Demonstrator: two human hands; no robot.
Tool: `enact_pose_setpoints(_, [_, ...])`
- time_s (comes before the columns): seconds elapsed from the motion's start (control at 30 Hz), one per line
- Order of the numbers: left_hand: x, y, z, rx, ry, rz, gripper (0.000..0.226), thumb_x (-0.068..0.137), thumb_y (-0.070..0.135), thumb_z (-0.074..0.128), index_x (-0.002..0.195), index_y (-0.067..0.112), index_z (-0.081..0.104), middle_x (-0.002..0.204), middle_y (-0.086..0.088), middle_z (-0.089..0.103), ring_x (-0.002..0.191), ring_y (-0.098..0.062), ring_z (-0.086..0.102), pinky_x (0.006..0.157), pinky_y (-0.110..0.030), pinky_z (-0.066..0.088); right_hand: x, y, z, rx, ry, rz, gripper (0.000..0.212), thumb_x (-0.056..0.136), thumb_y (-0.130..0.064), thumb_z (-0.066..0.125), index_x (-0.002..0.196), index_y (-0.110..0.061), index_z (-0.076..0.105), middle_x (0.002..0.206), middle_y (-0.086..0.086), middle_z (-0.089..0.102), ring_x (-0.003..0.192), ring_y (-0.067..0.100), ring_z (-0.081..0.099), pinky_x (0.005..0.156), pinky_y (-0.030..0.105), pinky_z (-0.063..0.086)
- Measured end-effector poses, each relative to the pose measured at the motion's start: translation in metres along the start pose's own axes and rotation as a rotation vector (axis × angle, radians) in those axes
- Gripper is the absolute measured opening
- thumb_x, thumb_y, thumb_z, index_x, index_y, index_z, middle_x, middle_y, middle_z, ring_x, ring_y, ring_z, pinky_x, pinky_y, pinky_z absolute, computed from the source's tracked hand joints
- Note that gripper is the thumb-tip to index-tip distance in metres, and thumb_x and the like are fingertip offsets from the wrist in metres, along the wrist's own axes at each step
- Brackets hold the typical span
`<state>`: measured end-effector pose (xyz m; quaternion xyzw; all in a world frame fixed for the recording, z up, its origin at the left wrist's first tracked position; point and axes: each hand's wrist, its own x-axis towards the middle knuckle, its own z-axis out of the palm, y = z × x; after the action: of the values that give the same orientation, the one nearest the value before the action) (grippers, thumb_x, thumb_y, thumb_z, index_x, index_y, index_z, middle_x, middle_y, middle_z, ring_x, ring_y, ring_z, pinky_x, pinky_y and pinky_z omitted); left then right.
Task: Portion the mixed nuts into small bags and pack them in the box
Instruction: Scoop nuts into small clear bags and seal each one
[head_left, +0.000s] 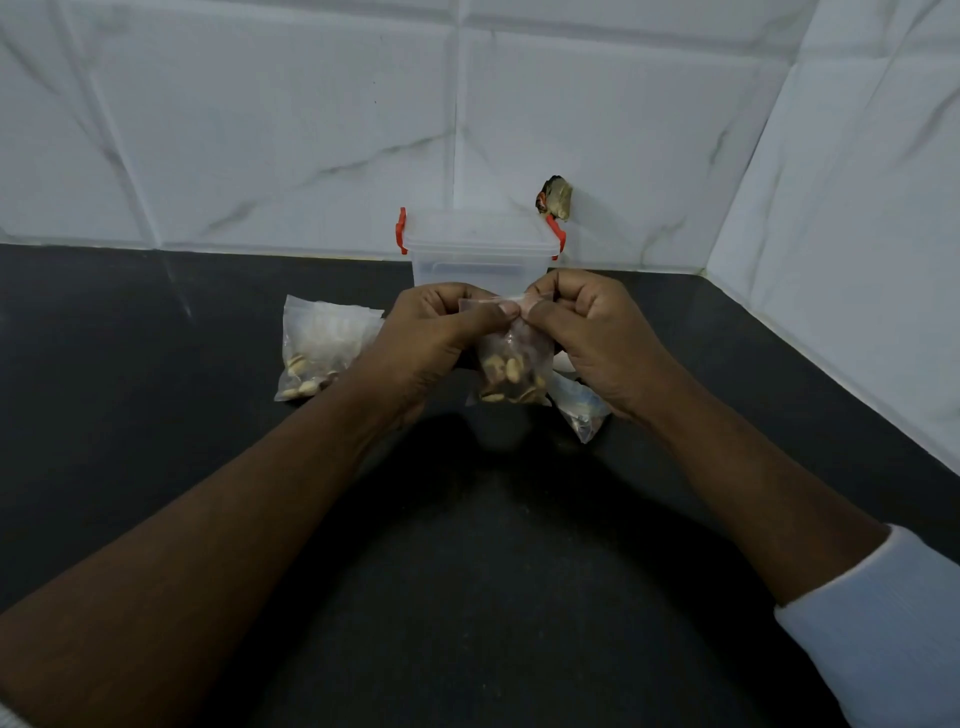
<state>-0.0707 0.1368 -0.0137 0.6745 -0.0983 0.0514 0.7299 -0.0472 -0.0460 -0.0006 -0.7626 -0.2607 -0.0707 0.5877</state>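
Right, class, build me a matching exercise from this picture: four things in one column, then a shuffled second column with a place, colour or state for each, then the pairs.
Things
1. box
2. box clips
3. middle bag of nuts
4. left bag of nuts

Descriptions
A. red
B. pinched at its top by the left hand and the right hand
C. lying on the dark counter, left of both hands
D. standing at the back by the tiled wall

Pairs: 1-D, 2-A, 3-B, 4-C
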Motion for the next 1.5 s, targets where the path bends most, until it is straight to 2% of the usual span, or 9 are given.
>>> enact_pose_setpoints(0.23, [0.002,0.002,-0.002,-0.019,-0.014,0.006,0.013,0.088,0.01,0.074,0.095,-0.001,0.075,0.094,-0.019,0.077,0.084,-0.027,0.074,0.078,-0.037,0.062,0.002,0.003,-0.004,-0.027,0.029,-0.045,0.014,0.099,-0.015,0.065,0.09,-0.005,0.068,0.082,0.031,0.066,0.069,0.035,0.06,0.067,0.043,0.051])
enact_pose_setpoints(0.33, [0.003,0.003,-0.006,-0.047,-0.024,-0.029,0.013,0.091,0.012,0.072,0.096,0.0,0.074,0.094,-0.016,0.077,0.086,-0.026,0.074,0.08,-0.038,0.061,0.004,0.005,-0.008,-0.031,0.054,-0.028,0.015,0.099,-0.015,0.064,0.091,-0.003,0.068,0.08,0.028,0.069,0.075,0.052,0.065,0.065,0.058,0.055])
enact_pose_setpoints(0.4, [0.004,0.003,-0.009,-0.055,-0.018,-0.027,0.015,0.091,0.012,0.071,0.096,-0.002,0.073,0.093,-0.016,0.077,0.087,-0.026,0.074,0.081,-0.039,0.061,0.004,0.005,-0.01,-0.043,0.059,-0.017,0.014,0.098,-0.014,0.064,0.091,-0.003,0.068,0.079,0.027,0.069,0.069,0.048,0.064,0.063,0.065,0.052])
enact_pose_setpoints(0.7, [0.002,0.003,-0.004,0.034,0.025,0.062,0.005,0.089,0.004,0.073,0.084,0.003,0.075,0.085,-0.014,0.078,0.08,-0.024,0.076,0.078,-0.033,0.062,0.005,0.005,-0.013,-0.002,-0.047,0.009,0.015,0.097,-0.014,0.066,0.092,0.001,0.068,0.078,0.026,0.064,0.069,0.033,0.057,0.064,0.04,0.049])
enact_pose_setpoints(0.93, [0.003,0.004,-0.011,0.029,-0.03,-0.017,0.017,0.087,0.006,0.075,0.095,-0.009,0.073,0.09,-0.018,0.078,0.082,-0.023,0.076,0.076,-0.032,0.062,0.004,0.003,-0.02,-0.23,-0.093,-0.06,0.014,0.097,-0.022,0.07,0.089,-0.011,0.072,0.079,0.012,0.074,0.078,0.052,0.064,0.066,0.059,0.055])
enact_pose_setpoints(1.0, [0.005,0.005,-0.016,0.058,-0.05,-0.022,0.021,0.088,0.006,0.074,0.098,-0.012,0.072,0.093,-0.019,0.078,0.086,-0.025,0.076,0.081,-0.034,0.061,0.005,0.001,-0.025,-0.247,-0.104,-0.032,0.014,0.096,-0.021,0.072,0.09,-0.009,0.072,0.079,0.008,0.076,0.075,0.048,0.065,0.065,0.054,0.056])
enact_pose_setpoints(1.2, [0.004,0.01,-0.022,0.204,-0.114,0.021,0.009,0.091,0.006,0.072,0.083,0.001,0.072,0.089,-0.016,0.077,0.087,-0.025,0.075,0.08,-0.03,0.06,0.006,-0.001,-0.034,-0.304,-0.146,0.02,0.013,0.096,-0.02,0.073,0.092,-0.008,0.075,0.078,0.004,0.078,0.062,0.01,0.065,0.068,0.031,0.057])
enact_pose_setpoints(1.4, [0.003,0.012,-0.023,0.255,-0.136,0.038,0.008,0.094,0.005,0.068,0.092,-0.003,0.068,0.093,-0.018,0.077,0.09,-0.027,0.076,0.085,-0.033,0.061,0.004,-0.003,-0.034,-0.378,-0.059,-0.017,0.02,0.092,-0.031,0.077,0.085,-0.012,0.074,0.073,0.003,0.076,0.068,0.028,0.071,0.065,0.041,0.057])
enact_pose_setpoints(1.5, [0.001,0.015,-0.025,0.295,-0.149,0.057,0.005,0.095,0.004,0.068,0.091,0.001,0.07,0.092,-0.016,0.078,0.09,-0.026,0.076,0.087,-0.036,0.061,0.004,-0.002,-0.031,-0.344,-0.056,-0.046,0.016,0.095,-0.024,0.075,0.089,-0.009,0.076,0.076,0.002,0.076,0.064,0.021,0.069,0.064,0.034,0.056])
